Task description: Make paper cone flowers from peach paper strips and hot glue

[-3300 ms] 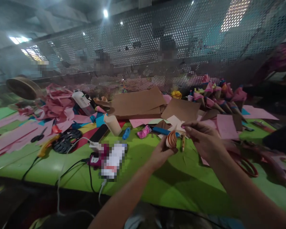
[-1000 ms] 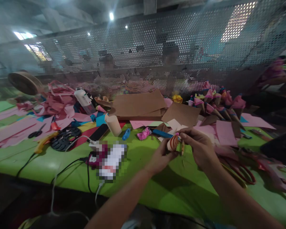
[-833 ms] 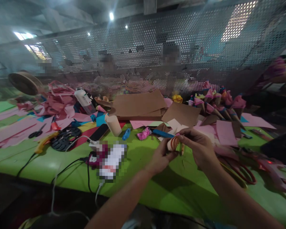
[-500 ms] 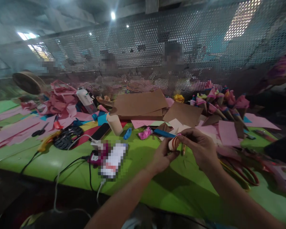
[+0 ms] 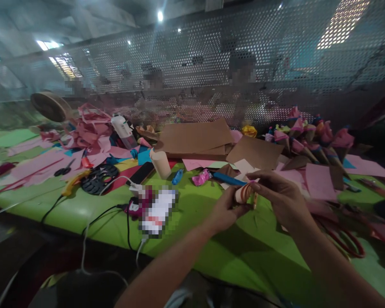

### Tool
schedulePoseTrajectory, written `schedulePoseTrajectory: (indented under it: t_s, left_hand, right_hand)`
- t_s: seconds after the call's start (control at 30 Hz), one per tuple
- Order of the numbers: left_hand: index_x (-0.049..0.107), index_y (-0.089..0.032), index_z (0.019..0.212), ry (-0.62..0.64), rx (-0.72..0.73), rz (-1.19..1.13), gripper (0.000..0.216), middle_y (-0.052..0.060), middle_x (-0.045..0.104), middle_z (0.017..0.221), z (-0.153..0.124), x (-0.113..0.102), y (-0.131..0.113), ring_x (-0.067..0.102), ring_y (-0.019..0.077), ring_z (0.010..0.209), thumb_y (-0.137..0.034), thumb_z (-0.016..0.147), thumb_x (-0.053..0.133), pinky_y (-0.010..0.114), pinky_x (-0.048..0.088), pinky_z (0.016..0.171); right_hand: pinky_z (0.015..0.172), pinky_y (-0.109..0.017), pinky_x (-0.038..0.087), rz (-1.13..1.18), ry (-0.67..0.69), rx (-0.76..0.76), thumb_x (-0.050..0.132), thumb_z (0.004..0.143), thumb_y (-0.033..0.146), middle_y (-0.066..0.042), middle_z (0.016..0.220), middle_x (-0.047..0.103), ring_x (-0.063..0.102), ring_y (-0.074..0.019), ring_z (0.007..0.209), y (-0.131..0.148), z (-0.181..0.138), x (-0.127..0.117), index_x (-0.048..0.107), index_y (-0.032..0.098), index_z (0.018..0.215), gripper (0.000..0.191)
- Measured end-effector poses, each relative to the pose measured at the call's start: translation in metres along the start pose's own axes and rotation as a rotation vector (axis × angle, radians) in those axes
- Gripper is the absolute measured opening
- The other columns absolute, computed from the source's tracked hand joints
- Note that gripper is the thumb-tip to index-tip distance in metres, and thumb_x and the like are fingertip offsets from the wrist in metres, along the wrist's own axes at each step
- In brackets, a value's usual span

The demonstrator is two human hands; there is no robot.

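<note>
My left hand (image 5: 226, 210) is closed around a small white roll with orange-brown stripes (image 5: 243, 193), held above the green tabletop (image 5: 192, 218). Thumb and fingers of my right hand (image 5: 284, 196) are pinched at the roll's upper right edge, by a tiny pinkish bit; whether they grip that bit or the roll's edge is hidden. Just behind the roll, a long blue strip (image 5: 228, 178) points toward my left hand. A crumpled pink paper piece (image 5: 202, 176) and a twisted blue piece (image 5: 177, 176) lie to the left.
On the left are a phone (image 5: 158, 211), a white charger with cables, a yellow-handled glue gun (image 5: 75, 183), scissors (image 5: 64, 168) and pink paper scraps. Brown cardboard (image 5: 195, 137) lies at the back. Several paper-wrapped cones (image 5: 308, 132) stand back right. Behind is a perforated screen (image 5: 192, 81).
The view has swung slightly left, so everything sits further right in the picture. Both hands keep nearly the same hold at the striped roll.
</note>
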State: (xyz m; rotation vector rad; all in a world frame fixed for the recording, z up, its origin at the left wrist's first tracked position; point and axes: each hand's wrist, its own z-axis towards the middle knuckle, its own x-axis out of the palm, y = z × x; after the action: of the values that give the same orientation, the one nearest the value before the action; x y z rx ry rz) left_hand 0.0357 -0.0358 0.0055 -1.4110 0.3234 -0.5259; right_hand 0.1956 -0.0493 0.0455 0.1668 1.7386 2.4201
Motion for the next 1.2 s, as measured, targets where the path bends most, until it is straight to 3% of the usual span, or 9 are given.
schedulePoseTrajectory:
  t_s: [0.2,0.4,0.5,0.67,0.93,1.2]
  left_hand:
    - [0.06,-0.018,0.125,0.017,-0.083,-0.054,0.049,0.007,0.064,0.115,-0.002,0.002,-0.005,0.057,0.0245,0.111,-0.028,0.08,0.075,0.037,0.047,0.1]
    - [0.061,-0.02,0.129,0.025,-0.114,-0.132,0.055,0.007,0.064,0.122,-0.002,0.001,-0.004,0.057,0.0263,0.117,-0.031,0.078,0.078,0.038,0.046,0.104]
    - [0.063,-0.021,0.13,0.032,-0.159,-0.158,0.057,0.007,0.066,0.121,-0.003,0.0,-0.006,0.057,0.0278,0.117,-0.032,0.077,0.079,0.037,0.046,0.103]
    - [0.061,-0.02,0.138,0.058,-0.206,-0.152,0.063,0.006,0.068,0.117,-0.006,-0.001,-0.013,0.058,0.0289,0.115,-0.025,0.077,0.077,0.04,0.044,0.107]
    - [0.064,-0.023,0.136,0.057,-0.207,-0.171,0.064,0.005,0.07,0.116,-0.006,0.0,-0.01,0.059,0.031,0.117,-0.027,0.074,0.08,0.044,0.044,0.109]
    - [0.063,-0.025,0.138,0.055,-0.193,-0.202,0.069,0.005,0.07,0.118,-0.005,-0.001,-0.008,0.058,0.0316,0.119,-0.031,0.073,0.083,0.045,0.043,0.11]
  right_hand:
    - [0.076,-0.035,0.054,0.012,0.036,-0.072,0.087,0.071,0.047,-0.005,0.087,0.072,0.066,-0.0226,0.087,0.007,0.002,0.001,0.078,0.027,0.077,0.023]
    - [0.058,-0.029,0.05,0.007,0.059,0.057,0.091,0.064,0.047,-0.004,0.089,0.072,0.057,-0.0161,0.068,0.008,0.002,-0.002,0.082,0.029,0.101,0.042]
    - [0.064,-0.03,0.052,0.117,0.062,0.11,0.09,0.064,0.053,-0.004,0.093,0.074,0.062,-0.0173,0.075,0.009,0.004,-0.003,0.083,0.03,0.092,0.037]
    - [0.059,-0.029,0.05,0.202,0.107,0.199,0.089,0.063,0.057,-0.003,0.087,0.074,0.06,-0.0154,0.067,0.007,0.006,-0.004,0.083,0.03,0.086,0.036]
    - [0.067,-0.034,0.054,0.216,0.063,0.159,0.092,0.059,0.058,-0.004,0.083,0.071,0.064,-0.02,0.075,0.0,0.004,0.003,0.08,0.029,0.073,0.034]
    - [0.072,-0.038,0.054,0.173,0.085,0.136,0.087,0.065,0.059,-0.005,0.09,0.074,0.067,-0.0231,0.082,0.0,0.006,0.0,0.082,0.029,0.089,0.039]
